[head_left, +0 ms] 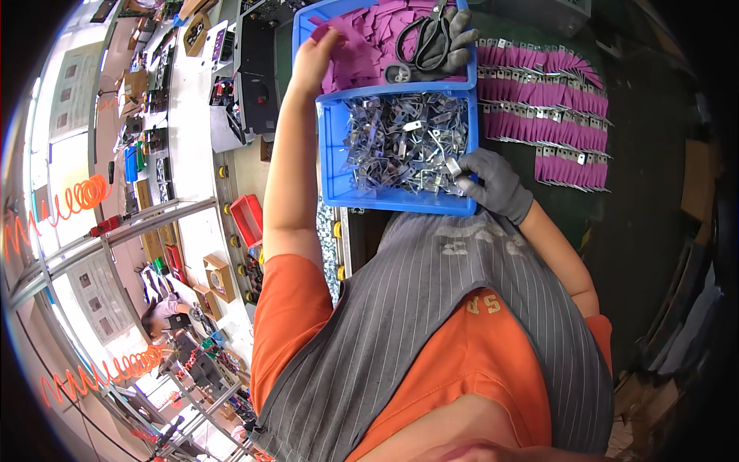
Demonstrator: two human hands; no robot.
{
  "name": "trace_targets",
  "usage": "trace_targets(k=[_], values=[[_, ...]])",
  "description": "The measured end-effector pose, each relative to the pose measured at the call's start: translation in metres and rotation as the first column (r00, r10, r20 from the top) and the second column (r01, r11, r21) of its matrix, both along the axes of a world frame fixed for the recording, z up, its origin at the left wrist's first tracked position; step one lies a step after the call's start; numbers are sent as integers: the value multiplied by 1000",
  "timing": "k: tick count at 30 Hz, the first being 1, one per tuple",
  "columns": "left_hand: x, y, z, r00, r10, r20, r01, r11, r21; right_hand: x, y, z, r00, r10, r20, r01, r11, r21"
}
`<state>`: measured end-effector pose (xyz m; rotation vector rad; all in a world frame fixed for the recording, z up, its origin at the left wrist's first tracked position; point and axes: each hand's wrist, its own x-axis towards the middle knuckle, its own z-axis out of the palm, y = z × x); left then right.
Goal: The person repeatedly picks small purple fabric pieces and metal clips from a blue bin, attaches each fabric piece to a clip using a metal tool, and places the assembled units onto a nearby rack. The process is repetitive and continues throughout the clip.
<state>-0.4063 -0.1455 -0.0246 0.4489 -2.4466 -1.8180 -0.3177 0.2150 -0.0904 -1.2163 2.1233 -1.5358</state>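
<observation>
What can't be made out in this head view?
In the head view:
Left hand: one purple strip or several pinched; overlapping strips blend together.
Metal bracket at the right hand: near end, hidden by gloved fingers.
Black snips: tips, cut off by the upper edge.
Lower blue bin: floor, mostly covered by brackets.
Distant co-worker: hand actions, too small and blurred.

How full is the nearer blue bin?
Not empty: silvery metal brackets lie heaped across most of the nearer blue bin; cannot tell how deep.
</observation>
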Motion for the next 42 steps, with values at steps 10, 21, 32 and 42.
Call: trace_targets(k=[10, 21, 32, 42], values=[[29, 8, 5, 982, -190, 12, 185, 938, -292, -1, -2, 1, 999, 26, 20, -25, 999, -20], [11, 27, 12, 916, -395, 69, 222, 354, -908, -1, -3, 1, 1000, 27, 7, -27, 1000, -3], [31, 28, 16, 962, -240, -128, -48, 311, -949, 5, 13, 12, 968, -100, 230, 121, 990, -77], [67, 63, 23, 1000, -12, -15, 16, 947, 322, -2, 26, 41, 950, -157, 269, 215, 956, -199]])
